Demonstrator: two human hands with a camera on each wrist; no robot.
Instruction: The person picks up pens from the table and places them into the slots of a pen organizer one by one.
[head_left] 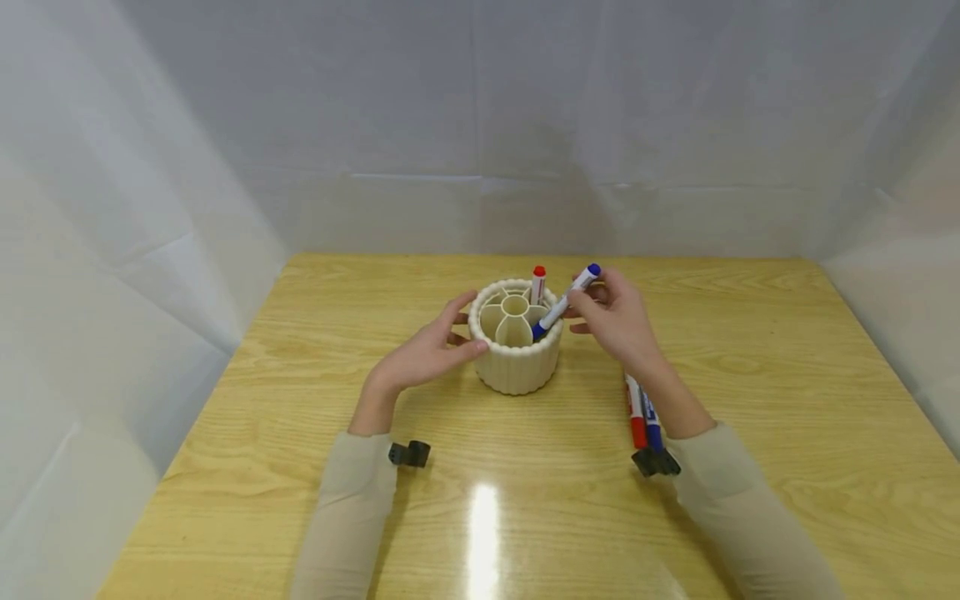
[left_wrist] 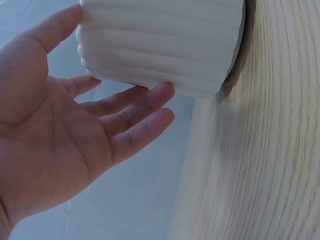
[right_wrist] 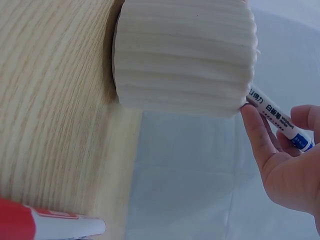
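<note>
Blue marker [head_left: 564, 300] — right hand [head_left: 617, 321] fingers pinch | left hand [head_left: 423, 354] fingers straight — touching holder [head_left: 516, 337]

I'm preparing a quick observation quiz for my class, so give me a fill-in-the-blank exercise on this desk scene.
1. The right hand pinches a marker with a ____ cap, its lower end inside the ribbed holder.
2. The marker standing upright in the holder has a ____ cap.
3. The left hand touches the holder's side with ____ fingers.
4. Beside the right forearm, ____ spare markers lie on the wooden table.

Missing words: blue; red; straight; two
</note>
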